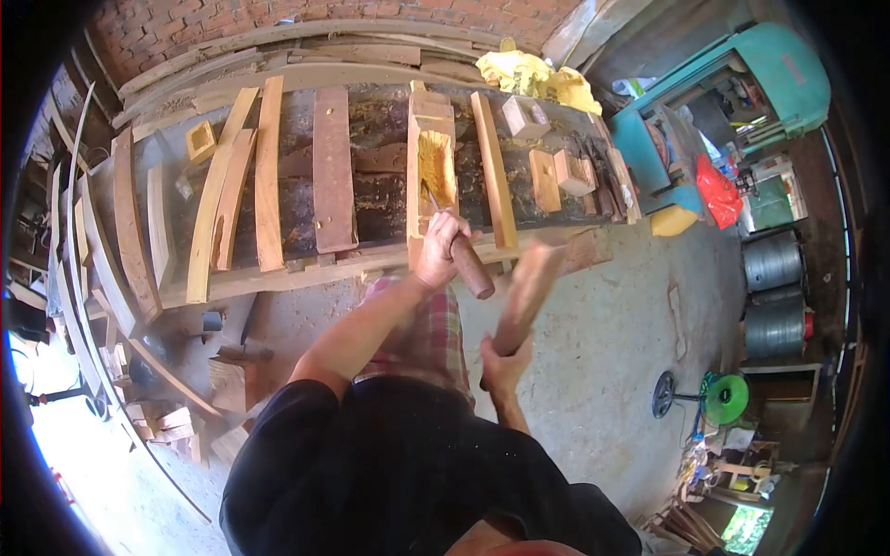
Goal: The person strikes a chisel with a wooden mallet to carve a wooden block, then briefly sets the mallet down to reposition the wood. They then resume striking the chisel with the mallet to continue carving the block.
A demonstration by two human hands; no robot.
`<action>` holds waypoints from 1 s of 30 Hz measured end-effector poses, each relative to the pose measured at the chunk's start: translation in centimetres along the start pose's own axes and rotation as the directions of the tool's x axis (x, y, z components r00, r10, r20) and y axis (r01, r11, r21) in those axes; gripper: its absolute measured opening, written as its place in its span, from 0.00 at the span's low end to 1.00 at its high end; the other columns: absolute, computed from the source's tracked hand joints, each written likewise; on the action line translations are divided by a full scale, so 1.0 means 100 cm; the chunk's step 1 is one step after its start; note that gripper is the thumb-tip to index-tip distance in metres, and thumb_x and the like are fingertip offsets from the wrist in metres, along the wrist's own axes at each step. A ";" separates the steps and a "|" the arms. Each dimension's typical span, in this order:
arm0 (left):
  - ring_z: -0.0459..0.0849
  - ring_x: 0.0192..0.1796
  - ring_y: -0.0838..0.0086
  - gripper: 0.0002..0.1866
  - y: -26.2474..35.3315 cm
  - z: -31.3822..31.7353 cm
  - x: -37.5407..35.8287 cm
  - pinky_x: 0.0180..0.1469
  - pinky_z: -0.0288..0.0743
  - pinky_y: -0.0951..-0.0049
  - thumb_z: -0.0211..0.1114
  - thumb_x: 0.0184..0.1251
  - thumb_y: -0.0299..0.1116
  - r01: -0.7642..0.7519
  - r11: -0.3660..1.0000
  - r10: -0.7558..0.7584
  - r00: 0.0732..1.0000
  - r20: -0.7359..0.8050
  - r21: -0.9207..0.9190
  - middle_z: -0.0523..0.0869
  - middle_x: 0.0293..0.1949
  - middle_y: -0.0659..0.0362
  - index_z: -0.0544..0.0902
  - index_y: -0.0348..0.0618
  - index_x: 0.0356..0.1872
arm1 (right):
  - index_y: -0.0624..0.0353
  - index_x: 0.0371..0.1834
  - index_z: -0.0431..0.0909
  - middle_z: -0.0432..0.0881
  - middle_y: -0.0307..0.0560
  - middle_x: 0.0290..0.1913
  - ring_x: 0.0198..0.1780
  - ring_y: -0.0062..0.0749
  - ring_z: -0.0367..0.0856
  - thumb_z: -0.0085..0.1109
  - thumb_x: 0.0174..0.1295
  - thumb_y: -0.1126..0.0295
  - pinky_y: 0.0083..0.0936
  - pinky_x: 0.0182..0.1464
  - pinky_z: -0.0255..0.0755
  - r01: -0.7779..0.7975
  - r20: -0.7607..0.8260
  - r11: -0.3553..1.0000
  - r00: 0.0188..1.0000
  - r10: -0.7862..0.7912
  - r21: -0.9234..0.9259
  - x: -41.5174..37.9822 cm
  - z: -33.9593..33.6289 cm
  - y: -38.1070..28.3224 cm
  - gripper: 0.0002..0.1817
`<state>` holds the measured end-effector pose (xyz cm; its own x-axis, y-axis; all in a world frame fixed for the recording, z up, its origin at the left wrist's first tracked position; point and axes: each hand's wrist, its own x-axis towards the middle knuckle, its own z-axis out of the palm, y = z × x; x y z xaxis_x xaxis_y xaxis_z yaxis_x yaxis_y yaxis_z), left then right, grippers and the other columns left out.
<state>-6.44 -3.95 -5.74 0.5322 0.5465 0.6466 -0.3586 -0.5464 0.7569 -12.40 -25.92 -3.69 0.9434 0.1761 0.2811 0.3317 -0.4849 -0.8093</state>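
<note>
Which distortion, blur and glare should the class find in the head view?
In the head view, the workbench bows within a dark rounded border; glare washes out floor at lower left; the wooden club in the right hand is blurred.

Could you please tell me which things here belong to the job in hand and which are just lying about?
In use:
chisel in left hand
wooden mallet in right hand
hollowed wooden block

Apparently lying about:
yellow cloth
red bag
loose wooden strips
</note>
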 end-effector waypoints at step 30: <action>0.78 0.39 0.64 0.17 0.031 -0.008 0.014 0.42 0.72 0.67 0.74 0.49 0.16 -0.014 0.999 0.010 0.996 -0.093 -0.040 0.76 0.34 0.58 0.74 0.44 0.32 | 0.63 0.55 0.67 0.74 0.45 0.37 0.40 0.35 0.74 0.70 0.52 0.76 0.33 0.46 0.70 0.507 0.336 0.832 0.842 -0.422 -0.224 -0.001 -0.073 -0.036 0.27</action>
<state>-7.39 -4.42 -2.39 0.4549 0.5974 0.6605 -0.3964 -0.5283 0.7509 -13.64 -30.46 2.99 0.6520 0.6412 0.4047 0.7557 -0.5062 -0.4155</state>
